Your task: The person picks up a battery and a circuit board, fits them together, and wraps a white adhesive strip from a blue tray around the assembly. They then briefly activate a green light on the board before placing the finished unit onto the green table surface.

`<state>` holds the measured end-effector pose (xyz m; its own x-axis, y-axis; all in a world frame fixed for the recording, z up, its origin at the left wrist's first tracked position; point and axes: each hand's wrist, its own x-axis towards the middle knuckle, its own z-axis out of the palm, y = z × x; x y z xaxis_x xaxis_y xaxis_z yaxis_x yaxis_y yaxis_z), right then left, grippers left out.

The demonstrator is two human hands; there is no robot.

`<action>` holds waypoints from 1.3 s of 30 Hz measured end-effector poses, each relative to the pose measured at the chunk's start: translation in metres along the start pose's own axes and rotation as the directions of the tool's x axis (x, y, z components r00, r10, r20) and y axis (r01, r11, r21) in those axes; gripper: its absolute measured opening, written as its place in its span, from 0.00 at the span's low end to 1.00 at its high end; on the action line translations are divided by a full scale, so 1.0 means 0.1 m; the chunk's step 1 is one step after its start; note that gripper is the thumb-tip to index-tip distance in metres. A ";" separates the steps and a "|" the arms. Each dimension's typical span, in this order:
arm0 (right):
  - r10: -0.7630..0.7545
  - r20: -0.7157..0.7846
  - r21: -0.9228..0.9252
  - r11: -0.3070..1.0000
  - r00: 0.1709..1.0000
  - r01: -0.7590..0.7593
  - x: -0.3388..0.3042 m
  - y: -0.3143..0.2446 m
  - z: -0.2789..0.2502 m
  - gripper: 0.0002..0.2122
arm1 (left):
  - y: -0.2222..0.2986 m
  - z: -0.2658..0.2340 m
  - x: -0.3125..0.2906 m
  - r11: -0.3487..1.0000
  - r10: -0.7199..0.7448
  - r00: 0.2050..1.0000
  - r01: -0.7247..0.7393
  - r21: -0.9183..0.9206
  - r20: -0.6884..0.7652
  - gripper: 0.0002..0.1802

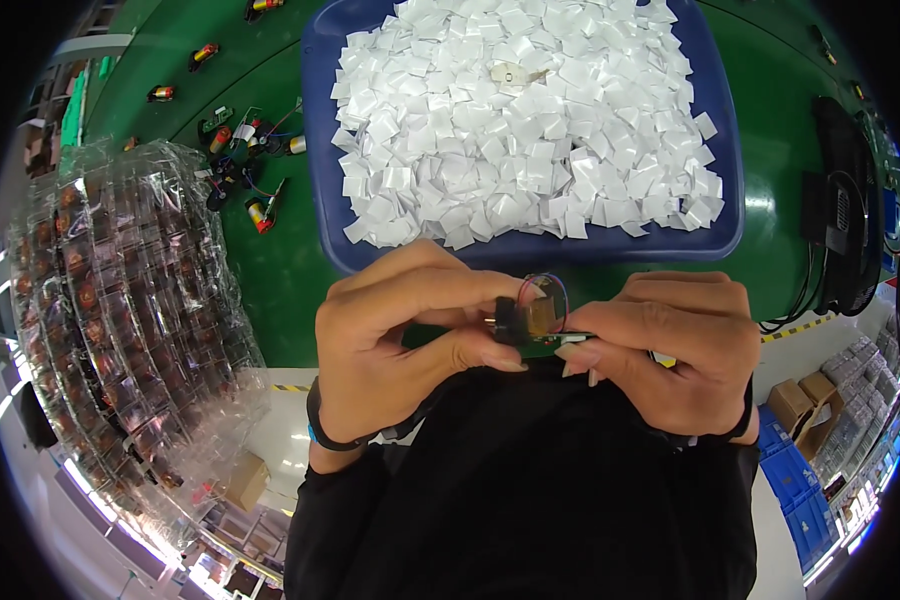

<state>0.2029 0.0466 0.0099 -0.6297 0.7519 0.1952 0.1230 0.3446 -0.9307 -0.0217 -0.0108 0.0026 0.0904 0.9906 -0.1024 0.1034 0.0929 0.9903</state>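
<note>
While the left hand has its grip pinched on the wired module, near side of blue tray, the right hand grips its right edge. Best handling: light pressure, looped wires unpinched.

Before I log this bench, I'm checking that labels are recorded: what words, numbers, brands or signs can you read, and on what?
None can be read here.
Black wired component: any marking too small.
Red-and-yellow cylinders: too small and blurred.
White squares: no readable print.
Tan piece: its dark mark is too small.
Cardboard box: too blurred.
</note>
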 end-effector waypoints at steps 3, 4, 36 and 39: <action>0.005 -0.011 0.025 1.000 1.000 -0.004 -0.02 0.01 0.02 0.09 | 0.00 0.00 0.02 0.999 0.042 0.998 -0.041 -0.023 0.037 0.21; -0.002 -0.017 0.043 0.999 1.000 0.003 -0.03 0.01 0.02 0.09 | 0.00 0.00 0.02 0.998 0.062 0.997 -0.060 -0.032 0.052 0.21; -0.309 0.003 -0.390 0.875 0.951 0.285 0.00 0.01 -0.09 0.16 | 0.03 0.09 0.09 0.950 -0.139 0.990 0.144 -0.275 0.037 0.20; -0.194 0.008 -0.289 0.939 0.981 0.188 0.02 -0.03 -0.12 0.16 | 0.14 0.01 0.12 0.862 -0.294 0.932 0.354 -0.362 0.211 0.19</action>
<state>0.2107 0.0540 0.0172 -0.6477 0.6663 0.3696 0.2186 0.6272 -0.7476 -0.0182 0.0019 0.0149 0.2633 0.8750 -0.4062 -0.2376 0.4669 0.8518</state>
